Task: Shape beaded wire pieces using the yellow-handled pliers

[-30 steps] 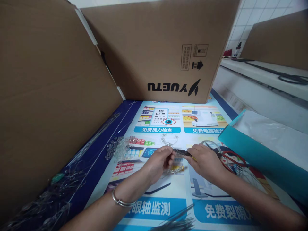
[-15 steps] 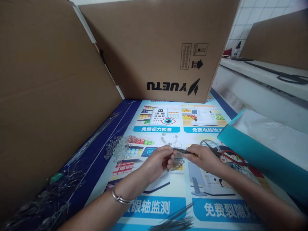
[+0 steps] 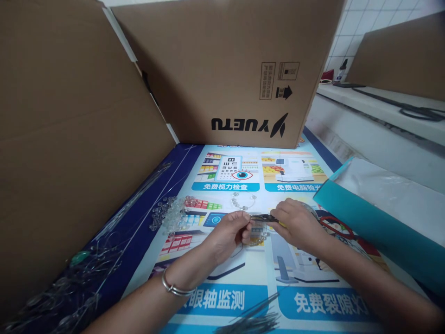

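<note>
My left hand is closed in a pinch, with a thin wire strung with clear beads hanging below and beside its fingers. In my right hand are dark pliers with a bit of yellow on the handle. Their jaws point left and meet my left fingertips; the exact spot they grip is too small to make out. Just beyond the hands lies a ring of wire with clear beads. A heap of loose clear beads sits to the left of my left hand.
Cut wires lie in a bundle at the near edge. More wires and a green piece are on the left. Cardboard panels stand at the left and back. A teal box with a white lining is on the right.
My right hand has turned over, rolling the pliers, so their rear handles no longer show. The thin wire loop above the jaws is gone from sight. My left hand stays put.
</note>
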Action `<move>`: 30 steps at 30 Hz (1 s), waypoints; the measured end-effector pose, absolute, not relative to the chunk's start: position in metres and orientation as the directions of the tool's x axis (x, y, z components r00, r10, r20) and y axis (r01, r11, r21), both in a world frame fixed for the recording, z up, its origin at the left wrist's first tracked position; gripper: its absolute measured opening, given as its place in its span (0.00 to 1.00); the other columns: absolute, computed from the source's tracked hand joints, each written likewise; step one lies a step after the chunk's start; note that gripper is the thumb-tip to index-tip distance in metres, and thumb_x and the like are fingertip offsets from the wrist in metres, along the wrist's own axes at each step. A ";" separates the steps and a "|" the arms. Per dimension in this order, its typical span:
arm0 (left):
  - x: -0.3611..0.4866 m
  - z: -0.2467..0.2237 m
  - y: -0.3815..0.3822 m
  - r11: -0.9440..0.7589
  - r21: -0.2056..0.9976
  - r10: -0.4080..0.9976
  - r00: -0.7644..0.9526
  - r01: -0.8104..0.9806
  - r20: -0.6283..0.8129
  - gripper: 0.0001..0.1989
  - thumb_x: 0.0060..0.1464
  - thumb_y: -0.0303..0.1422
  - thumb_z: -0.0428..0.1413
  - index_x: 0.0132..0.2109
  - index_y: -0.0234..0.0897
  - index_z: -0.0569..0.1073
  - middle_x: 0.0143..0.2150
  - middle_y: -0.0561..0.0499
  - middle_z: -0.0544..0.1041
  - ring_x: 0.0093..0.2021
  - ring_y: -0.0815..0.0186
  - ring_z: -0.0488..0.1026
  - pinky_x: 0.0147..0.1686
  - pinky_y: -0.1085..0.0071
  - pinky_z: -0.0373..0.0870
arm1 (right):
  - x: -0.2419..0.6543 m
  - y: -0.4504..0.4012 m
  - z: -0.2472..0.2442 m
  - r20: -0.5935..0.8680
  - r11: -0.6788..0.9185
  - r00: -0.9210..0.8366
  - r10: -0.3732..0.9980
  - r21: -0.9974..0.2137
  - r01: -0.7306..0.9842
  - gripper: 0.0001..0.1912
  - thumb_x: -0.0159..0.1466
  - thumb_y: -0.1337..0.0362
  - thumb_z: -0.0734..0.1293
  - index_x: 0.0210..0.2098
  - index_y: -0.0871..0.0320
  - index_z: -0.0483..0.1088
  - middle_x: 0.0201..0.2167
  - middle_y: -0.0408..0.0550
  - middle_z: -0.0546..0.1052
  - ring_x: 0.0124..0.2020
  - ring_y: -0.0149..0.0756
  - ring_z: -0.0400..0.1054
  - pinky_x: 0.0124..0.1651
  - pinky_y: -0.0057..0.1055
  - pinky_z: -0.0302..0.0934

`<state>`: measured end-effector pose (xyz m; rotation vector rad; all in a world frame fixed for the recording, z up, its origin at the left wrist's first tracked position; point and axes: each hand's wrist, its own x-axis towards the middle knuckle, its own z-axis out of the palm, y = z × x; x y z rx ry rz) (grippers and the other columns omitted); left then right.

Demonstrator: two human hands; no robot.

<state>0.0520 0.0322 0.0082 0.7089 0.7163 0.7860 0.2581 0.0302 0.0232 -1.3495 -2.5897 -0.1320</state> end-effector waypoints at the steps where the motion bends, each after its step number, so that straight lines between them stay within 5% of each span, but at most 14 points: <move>1: 0.053 0.009 0.031 0.497 0.788 0.820 0.493 -0.363 -0.290 0.10 0.53 0.32 0.53 0.28 0.32 0.65 0.24 0.53 0.64 0.20 0.76 0.59 0.22 0.76 0.53 | 0.257 0.029 0.024 0.241 0.571 -0.558 0.794 0.018 0.821 0.12 0.62 0.57 0.59 0.35 0.58 0.69 0.31 0.49 0.69 0.35 0.39 0.57 0.37 0.34 0.49; 10: 0.058 0.005 0.028 0.411 0.844 0.881 0.389 -0.344 -0.271 0.11 0.54 0.35 0.53 0.28 0.33 0.63 0.24 0.54 0.65 0.20 0.76 0.59 0.23 0.76 0.54 | 0.255 0.026 0.027 0.274 0.566 -0.597 0.754 0.191 0.802 0.09 0.62 0.60 0.59 0.34 0.58 0.67 0.30 0.49 0.68 0.34 0.39 0.56 0.36 0.36 0.45; 30: 0.065 0.009 0.021 0.353 0.864 0.921 0.292 -0.358 -0.256 0.09 0.54 0.34 0.52 0.28 0.34 0.64 0.24 0.55 0.65 0.21 0.76 0.59 0.24 0.77 0.55 | 0.254 0.024 0.029 0.280 0.574 -0.630 0.725 0.259 0.776 0.06 0.62 0.66 0.59 0.34 0.59 0.67 0.28 0.47 0.67 0.32 0.38 0.54 0.34 0.35 0.44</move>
